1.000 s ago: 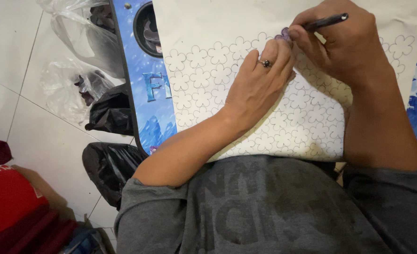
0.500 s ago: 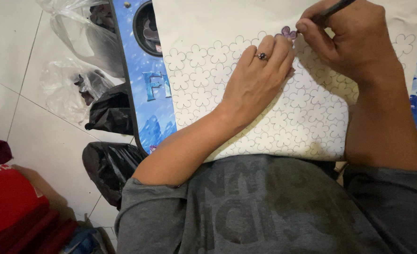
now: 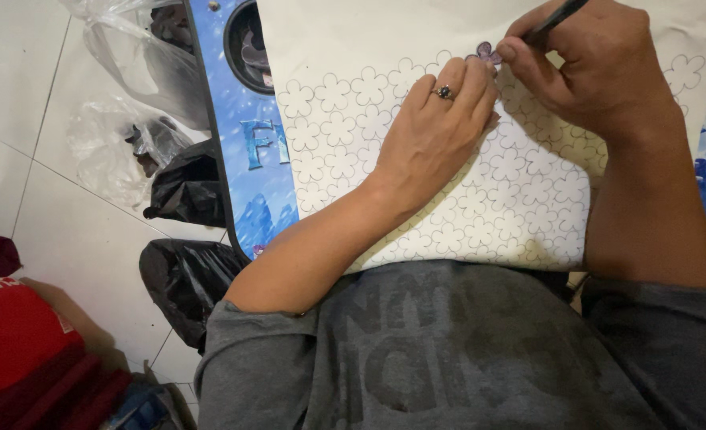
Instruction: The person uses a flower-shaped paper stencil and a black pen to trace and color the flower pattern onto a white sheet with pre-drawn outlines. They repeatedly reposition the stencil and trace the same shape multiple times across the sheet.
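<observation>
A white sheet (image 3: 345, 48) printed with rows of outlined flowers lies on a blue picture board (image 3: 249, 159) across my lap. My left hand (image 3: 436, 127), wearing a ring, presses flat on the sheet with its fingertips beside a purple coloured flower (image 3: 486, 54). My right hand (image 3: 588, 64) grips a dark pen (image 3: 558, 17) with its tip hidden behind the fingers, right next to that purple flower. My forearms rest on the sheet's lower part.
Clear plastic bags (image 3: 122, 95) and black plastic bags (image 3: 181, 187) lie on the white tiled floor at the left. A red cloth item (image 3: 10, 334) sits at the lower left. My grey shirt (image 3: 448, 358) fills the bottom.
My right hand has shifted slightly up and right, with the pen now angled steeper. The left hand has stayed pressed on the sheet.
</observation>
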A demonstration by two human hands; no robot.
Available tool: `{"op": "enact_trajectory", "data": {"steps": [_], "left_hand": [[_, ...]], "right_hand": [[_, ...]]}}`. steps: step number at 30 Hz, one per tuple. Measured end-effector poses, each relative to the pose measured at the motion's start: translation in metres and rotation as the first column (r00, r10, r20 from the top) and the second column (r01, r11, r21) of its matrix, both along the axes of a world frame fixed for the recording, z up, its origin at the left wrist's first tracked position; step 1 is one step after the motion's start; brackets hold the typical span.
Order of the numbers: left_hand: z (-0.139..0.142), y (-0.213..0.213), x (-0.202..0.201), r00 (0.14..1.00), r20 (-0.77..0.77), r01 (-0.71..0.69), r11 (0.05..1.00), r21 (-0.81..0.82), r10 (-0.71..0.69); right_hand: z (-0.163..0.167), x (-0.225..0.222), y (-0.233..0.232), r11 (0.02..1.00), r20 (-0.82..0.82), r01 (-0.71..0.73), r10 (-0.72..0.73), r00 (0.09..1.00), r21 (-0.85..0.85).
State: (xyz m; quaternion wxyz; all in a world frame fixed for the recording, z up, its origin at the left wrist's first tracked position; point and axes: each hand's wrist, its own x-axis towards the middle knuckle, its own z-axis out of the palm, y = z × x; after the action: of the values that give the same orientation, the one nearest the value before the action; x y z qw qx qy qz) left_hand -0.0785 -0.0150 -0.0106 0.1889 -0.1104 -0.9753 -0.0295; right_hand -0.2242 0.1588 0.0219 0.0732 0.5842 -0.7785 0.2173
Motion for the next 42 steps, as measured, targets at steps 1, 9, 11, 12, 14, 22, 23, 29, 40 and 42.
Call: {"op": "enact_trajectory", "data": {"steps": [1,9,11,12,14,22,23,29,40,42], "left_hand": [[0.000,0.000,0.000,1.000,0.001,0.002,1.000,0.006,-0.002],[0.001,0.000,-0.001,1.000,-0.009,0.005,1.000,0.024,-0.005],[0.001,0.000,-0.002,1.000,-0.013,0.012,0.999,0.037,-0.011],[0.001,0.000,-0.003,1.000,-0.027,0.010,0.999,0.047,-0.009],[0.002,-0.001,-0.004,0.999,-0.053,0.008,0.998,0.067,-0.004],[-0.001,-0.013,-0.020,0.992,-0.121,0.039,0.990,0.135,-0.023],[-0.002,-0.015,-0.022,0.992,-0.122,0.047,0.987,0.151,-0.029],[-0.005,-0.021,-0.029,0.992,-0.119,0.086,0.950,0.299,-0.052],[-0.003,-0.043,-0.035,0.993,-0.065,0.121,0.811,0.573,-0.103],[-0.003,-0.044,-0.035,0.992,-0.053,0.120,0.793,0.597,-0.110]], "right_hand": [[0.000,0.000,0.000,1.000,0.006,0.001,-0.001,1.000,-0.002],[-0.002,0.002,-0.002,1.000,0.064,-0.003,0.005,0.998,-0.028],[-0.002,0.002,-0.002,1.000,0.079,0.002,0.000,0.997,-0.024],[-0.002,0.002,-0.002,1.000,0.078,0.007,-0.005,0.997,-0.014],[-0.002,0.002,-0.001,1.000,0.065,0.015,-0.016,0.998,0.009],[0.001,0.003,-0.001,0.998,0.001,0.020,-0.020,1.000,0.062],[0.001,0.003,-0.001,0.998,0.006,0.017,-0.018,1.000,0.066],[0.001,0.003,-0.002,0.998,0.046,0.010,-0.013,0.999,0.061],[0.004,0.007,-0.004,0.999,0.062,-0.007,0.004,0.998,0.051],[0.006,0.007,-0.005,0.999,0.068,-0.004,0.000,0.998,0.055]]}}
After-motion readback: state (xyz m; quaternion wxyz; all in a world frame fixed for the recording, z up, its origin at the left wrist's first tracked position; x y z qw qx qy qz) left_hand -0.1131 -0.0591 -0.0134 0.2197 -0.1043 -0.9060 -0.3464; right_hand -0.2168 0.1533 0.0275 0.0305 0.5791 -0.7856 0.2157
